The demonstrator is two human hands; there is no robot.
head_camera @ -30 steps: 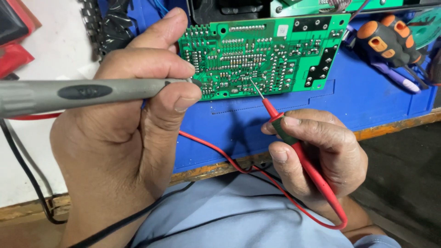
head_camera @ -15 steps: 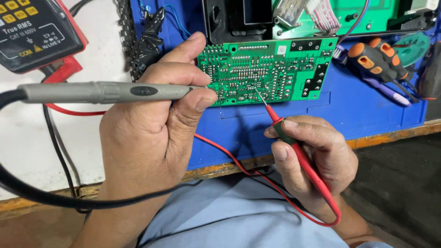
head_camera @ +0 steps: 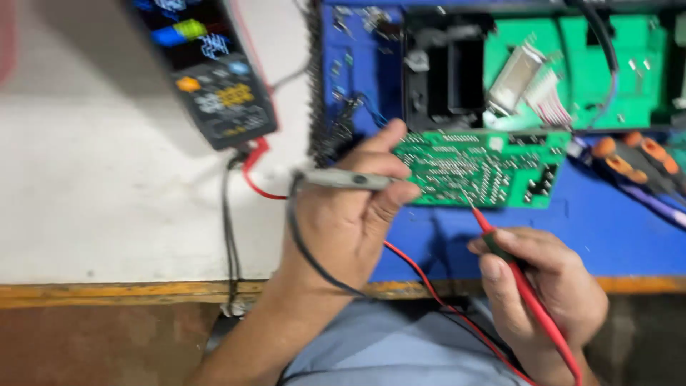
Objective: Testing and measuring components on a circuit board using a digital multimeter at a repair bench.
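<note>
**Green board under two probes**

Blue mat point(head_camera: 607, 229) covers the right half of the bench; white surface point(head_camera: 107, 207) to the left. A black multimeter point(head_camera: 214, 78) lies on the white part, red and black leads trailing from its lower end. Orange-handled screwdrivers point(head_camera: 636, 161) sit at the mat's right edge. A second green board point(head_camera: 607, 71) in a black frame lies behind.

Green circuit board point(head_camera: 482, 168): rectangular, solder side up, flat on the mat. Left hand point(head_camera: 343, 221) partly covers its left edge, fingers clamped on a grey probe point(head_camera: 343, 180). Right hand point(head_camera: 547, 286), fingers closed round a red probe point(head_camera: 511, 275), tip touching the board.
</note>
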